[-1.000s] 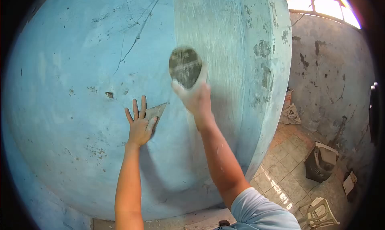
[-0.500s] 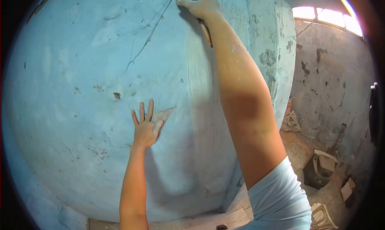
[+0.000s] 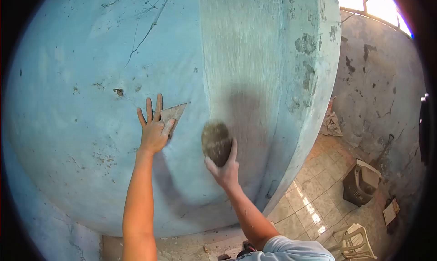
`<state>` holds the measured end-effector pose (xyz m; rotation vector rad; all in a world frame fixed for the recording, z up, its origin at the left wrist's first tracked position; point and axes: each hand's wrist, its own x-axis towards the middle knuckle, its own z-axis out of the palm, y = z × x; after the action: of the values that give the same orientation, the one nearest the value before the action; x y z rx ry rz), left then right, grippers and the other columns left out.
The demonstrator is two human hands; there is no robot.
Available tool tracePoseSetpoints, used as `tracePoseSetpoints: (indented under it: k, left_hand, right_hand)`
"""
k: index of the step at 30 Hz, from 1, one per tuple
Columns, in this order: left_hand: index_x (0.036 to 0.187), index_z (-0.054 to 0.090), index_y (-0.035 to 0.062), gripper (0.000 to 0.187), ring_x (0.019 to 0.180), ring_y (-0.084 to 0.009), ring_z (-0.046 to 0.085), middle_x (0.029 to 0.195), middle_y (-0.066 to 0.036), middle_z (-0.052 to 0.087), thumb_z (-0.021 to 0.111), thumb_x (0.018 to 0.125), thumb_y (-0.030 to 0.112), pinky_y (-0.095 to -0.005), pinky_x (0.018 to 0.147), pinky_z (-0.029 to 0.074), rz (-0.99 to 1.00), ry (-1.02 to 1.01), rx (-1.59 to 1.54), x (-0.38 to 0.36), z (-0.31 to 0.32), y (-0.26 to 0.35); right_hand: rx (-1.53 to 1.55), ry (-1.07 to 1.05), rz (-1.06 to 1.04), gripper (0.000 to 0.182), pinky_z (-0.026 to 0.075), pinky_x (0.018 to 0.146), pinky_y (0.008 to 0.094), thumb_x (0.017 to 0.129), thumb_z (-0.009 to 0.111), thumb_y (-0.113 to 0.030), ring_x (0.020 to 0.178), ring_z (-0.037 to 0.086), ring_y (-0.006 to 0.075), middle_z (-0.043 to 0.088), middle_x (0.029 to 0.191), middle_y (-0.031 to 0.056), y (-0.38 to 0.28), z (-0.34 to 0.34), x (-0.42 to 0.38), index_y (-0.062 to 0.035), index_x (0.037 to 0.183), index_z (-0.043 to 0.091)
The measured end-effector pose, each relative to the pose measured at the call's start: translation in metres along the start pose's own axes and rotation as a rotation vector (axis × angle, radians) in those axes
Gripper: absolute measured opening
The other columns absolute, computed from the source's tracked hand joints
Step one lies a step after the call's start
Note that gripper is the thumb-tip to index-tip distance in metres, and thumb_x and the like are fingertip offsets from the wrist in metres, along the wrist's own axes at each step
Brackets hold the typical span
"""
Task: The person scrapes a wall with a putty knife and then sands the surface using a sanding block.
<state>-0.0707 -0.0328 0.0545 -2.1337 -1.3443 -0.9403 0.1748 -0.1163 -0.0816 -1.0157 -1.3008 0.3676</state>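
Note:
My left hand (image 3: 155,132) rests against the blue wall (image 3: 104,138), its upper fingers spread, with a triangular metal scraper (image 3: 174,112) held between thumb and palm. To its right, my right hand (image 3: 224,170) grips a dark, oval, blurred tool (image 3: 216,143) from below, near the lower part of the wall. Above and beside that tool runs a paler, streaked vertical band (image 3: 241,42). What the tool is made of cannot be made out.
A wall corner (image 3: 314,79) with flaking patches stands at right. Beyond it are a tiled floor (image 3: 314,188), an old boxy television (image 3: 362,182), a plastic chair (image 3: 357,243), a printed sack (image 3: 331,124) and a bright window (image 3: 380,10).
My right hand has come down the wall from the top with the oval tool. The view has shifted somewhat; my left hand still holds the scraper at the wall.

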Motion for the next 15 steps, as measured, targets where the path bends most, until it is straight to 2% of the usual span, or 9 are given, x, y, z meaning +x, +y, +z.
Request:
tracePoseSetpoints:
  k: [1, 4, 8, 15]
  left_hand:
    - [0.146, 0.069, 0.0213, 0.066, 0.165, -0.0374, -0.008, 0.182, -0.004, 0.006, 0.028, 0.112, 0.06, -0.0642, 0.126, -0.015, -0.002, -0.005, -0.001, 0.002, -0.002, 0.001]
    - [0.146, 0.069, 0.0205, 0.068, 0.165, -0.0385, -0.008, 0.182, -0.005, 0.006, 0.027, 0.112, 0.061, -0.0646, 0.126, -0.015, 0.002, -0.01, 0.003, 0.001, 0.0, 0.001]
    - [0.145, 0.069, 0.0187, 0.069, 0.165, -0.0391, -0.008, 0.182, -0.006, 0.006, 0.027, 0.112, 0.062, -0.0651, 0.126, -0.015, 0.021, 0.02, 0.009, 0.0, 0.004, -0.002]
    - [0.145, 0.07, 0.0198, 0.067, 0.165, -0.0385, -0.009, 0.182, -0.006, 0.006, 0.029, 0.111, 0.061, -0.0645, 0.126, -0.015, 0.007, -0.013, -0.014, 0.0, -0.001, 0.0]
  right_hand:
    - [0.0, -0.011, 0.085, 0.119, 0.055, 0.104, 0.0436, 0.084, 0.088, -0.026, 0.119, 0.072, 0.0419, 0.069, 0.127, 0.0337, 0.013, 0.001, -0.018, 0.0042, 0.166, 0.007]
    - [0.029, -0.02, 0.139, 0.119, 0.056, 0.102, 0.0437, 0.083, 0.089, -0.026, 0.117, 0.073, 0.0411, 0.07, 0.125, 0.0327, 0.055, 0.002, -0.06, 0.0045, 0.165, 0.008]
    - [0.04, 0.015, 0.068, 0.119, 0.057, 0.101, 0.044, 0.083, 0.089, -0.025, 0.115, 0.074, 0.0404, 0.071, 0.124, 0.0329, 0.06, 0.007, -0.061, 0.0033, 0.166, 0.008]
    - [0.068, 0.005, -0.02, 0.118, 0.057, 0.102, 0.0452, 0.082, 0.089, -0.024, 0.117, 0.073, 0.0424, 0.07, 0.126, 0.0341, -0.045, 0.005, 0.039, 0.0008, 0.166, 0.01]
